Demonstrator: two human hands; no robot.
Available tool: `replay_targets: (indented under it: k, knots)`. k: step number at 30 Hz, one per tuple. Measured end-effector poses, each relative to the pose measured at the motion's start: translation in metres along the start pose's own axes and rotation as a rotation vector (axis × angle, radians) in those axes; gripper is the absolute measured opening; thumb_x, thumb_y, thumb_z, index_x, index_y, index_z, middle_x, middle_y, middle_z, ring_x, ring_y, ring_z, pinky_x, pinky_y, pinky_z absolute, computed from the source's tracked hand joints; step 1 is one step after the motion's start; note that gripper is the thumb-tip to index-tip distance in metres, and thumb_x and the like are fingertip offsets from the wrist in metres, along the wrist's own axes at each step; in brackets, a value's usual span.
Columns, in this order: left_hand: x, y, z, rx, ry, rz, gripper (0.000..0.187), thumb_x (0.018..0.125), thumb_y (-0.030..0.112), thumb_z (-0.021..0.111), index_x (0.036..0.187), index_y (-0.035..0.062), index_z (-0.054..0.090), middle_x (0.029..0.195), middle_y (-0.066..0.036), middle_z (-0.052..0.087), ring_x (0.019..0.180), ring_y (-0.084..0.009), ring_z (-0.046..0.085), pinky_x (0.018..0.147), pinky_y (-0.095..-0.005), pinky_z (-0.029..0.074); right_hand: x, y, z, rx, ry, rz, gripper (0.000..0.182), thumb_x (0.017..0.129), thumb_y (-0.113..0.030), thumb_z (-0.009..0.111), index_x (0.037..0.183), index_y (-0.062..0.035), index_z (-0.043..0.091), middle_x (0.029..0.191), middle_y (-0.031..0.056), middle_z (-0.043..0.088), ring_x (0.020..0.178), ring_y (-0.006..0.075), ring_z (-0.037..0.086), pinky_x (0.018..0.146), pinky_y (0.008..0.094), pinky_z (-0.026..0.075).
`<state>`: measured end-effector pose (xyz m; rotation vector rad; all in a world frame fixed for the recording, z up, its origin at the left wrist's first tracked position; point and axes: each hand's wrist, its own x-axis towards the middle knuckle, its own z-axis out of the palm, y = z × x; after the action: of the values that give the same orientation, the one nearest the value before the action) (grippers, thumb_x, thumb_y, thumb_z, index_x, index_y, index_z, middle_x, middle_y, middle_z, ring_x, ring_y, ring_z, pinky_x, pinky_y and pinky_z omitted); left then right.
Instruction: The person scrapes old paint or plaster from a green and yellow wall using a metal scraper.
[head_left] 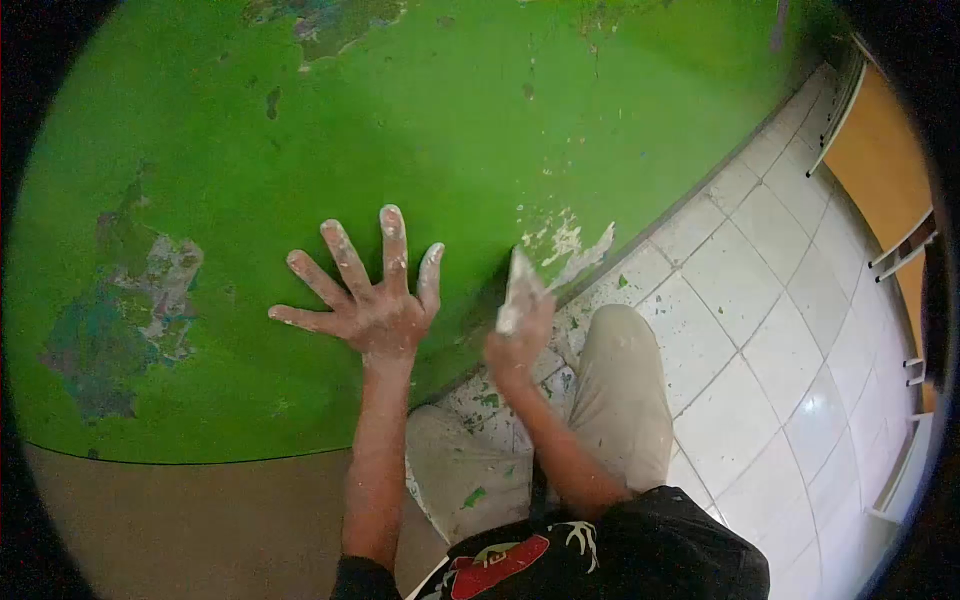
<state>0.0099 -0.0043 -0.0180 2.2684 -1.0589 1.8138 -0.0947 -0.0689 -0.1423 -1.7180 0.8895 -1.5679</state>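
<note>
My left hand point(384, 305) lies flat on the green painted wall point(230, 300), its fingers spread wide and dusted with white. My right hand point(520, 345) is closed around a flat scraper point(518, 285) caked in white; motion blurs both. The scraper's tip is at the wall, just left of a bare, chipped patch point(565, 245) with white filler-like smears. Most of its handle is hidden in my fingers.
Larger peeled patches point(170, 290) mark the wall at left. Green flakes point(475, 497) lie on my trousers and on the white tiled floor point(740, 300). Orange-topped furniture point(880, 150) with metal legs stands along the right side.
</note>
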Motion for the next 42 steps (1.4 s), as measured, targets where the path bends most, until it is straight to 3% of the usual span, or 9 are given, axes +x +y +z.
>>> replay_targets:
  k: [8,13,19,23,25,30,35,38,42]
  knots:
    - [-0.002,0.001,0.001,-0.017,-0.013,-0.005,0.075,0.088,0.073,0.050,0.154,0.0428,0.031,0.166,-0.013,0.015,0.149,-0.0507,0.010,0.105,-0.0849,0.000,-0.010,-0.004,0.000,-0.079,-0.085,0.104,0.061,0.071,0.002,0.060,0.131,0.0039,0.060,0.132,0.0225,0.058,0.122,0.0450,0.050,0.108,0.0514,0.039]
    - [0.000,0.002,0.000,-0.013,-0.001,0.015,0.075,0.088,0.070,0.054,0.153,0.0388,0.035,0.165,-0.017,0.017,0.149,-0.0523,0.012,0.106,-0.0836,-0.001,0.023,0.025,0.012,0.164,0.186,0.021,0.056,0.077,0.002,0.060,0.133,0.0040,0.058,0.124,0.0264,0.061,0.117,0.0437,0.056,0.106,0.0498,0.041]
    - [0.003,0.004,-0.001,-0.017,0.013,0.019,0.076,0.087,0.068,0.059,0.153,0.0350,0.038,0.163,-0.019,0.021,0.148,-0.0535,0.015,0.107,-0.0824,0.000,0.025,0.038,-0.014,-0.071,0.034,-0.124,0.061,0.069,0.002,0.053,0.130,0.0048,0.058,0.131,0.0277,0.055,0.130,0.0427,0.047,0.113,0.0488,0.035]
    - [-0.005,0.001,0.004,-0.022,-0.006,-0.003,0.072,0.090,0.072,0.047,0.154,0.0434,0.031,0.166,-0.013,0.016,0.149,-0.0508,0.013,0.104,-0.0860,0.000,0.025,0.015,-0.006,-0.119,-0.060,-0.095,0.056,0.077,-0.005,0.053,0.132,0.0012,0.058,0.133,0.0227,0.057,0.131,0.0396,0.048,0.113,0.0486,0.035]
    - [-0.005,0.000,0.002,-0.011,-0.010,0.003,0.072,0.090,0.072,0.047,0.154,0.0435,0.030,0.166,-0.013,0.016,0.149,-0.0503,0.013,0.104,-0.0860,0.000,0.053,0.036,-0.018,0.122,-0.015,0.207,0.051,0.083,-0.006,0.051,0.134,0.0004,0.058,0.137,0.0214,0.056,0.127,0.0384,0.050,0.111,0.0471,0.037]
    - [-0.003,0.004,0.003,-0.027,0.013,-0.021,0.072,0.090,0.071,0.048,0.154,0.0438,0.031,0.166,-0.011,0.017,0.150,-0.0486,0.013,0.105,-0.0855,0.001,0.019,-0.020,-0.006,-0.004,-0.034,-0.002,0.048,0.092,-0.007,0.047,0.138,0.0029,0.055,0.136,0.0226,0.058,0.125,0.0371,0.053,0.110,0.0481,0.036]
    - [-0.004,0.002,0.002,-0.032,0.009,-0.006,0.071,0.090,0.070,0.049,0.154,0.0443,0.032,0.166,-0.009,0.019,0.150,-0.0459,0.015,0.106,-0.0843,-0.001,0.044,0.021,-0.005,-0.139,0.112,-0.018,0.053,0.083,0.001,0.051,0.136,0.0044,0.055,0.136,0.0240,0.056,0.123,0.0385,0.054,0.110,0.0499,0.035]
    - [-0.004,0.004,0.005,-0.041,0.048,-0.015,0.070,0.090,0.070,0.049,0.153,0.0443,0.033,0.166,-0.008,0.019,0.151,-0.0447,0.015,0.107,-0.0836,-0.002,0.049,0.086,-0.021,0.003,-0.054,0.282,0.063,0.072,0.006,0.055,0.135,0.0052,0.055,0.124,0.0244,0.058,0.116,0.0406,0.054,0.102,0.0489,0.042]
    - [-0.003,0.003,-0.001,-0.036,0.034,0.025,0.073,0.089,0.065,0.058,0.152,0.0355,0.039,0.165,-0.015,0.021,0.149,-0.0495,0.018,0.108,-0.0813,-0.001,-0.002,0.040,-0.001,-0.173,0.099,0.016,0.062,0.069,0.008,0.055,0.131,0.0045,0.059,0.121,0.0249,0.058,0.111,0.0411,0.054,0.098,0.0487,0.043]
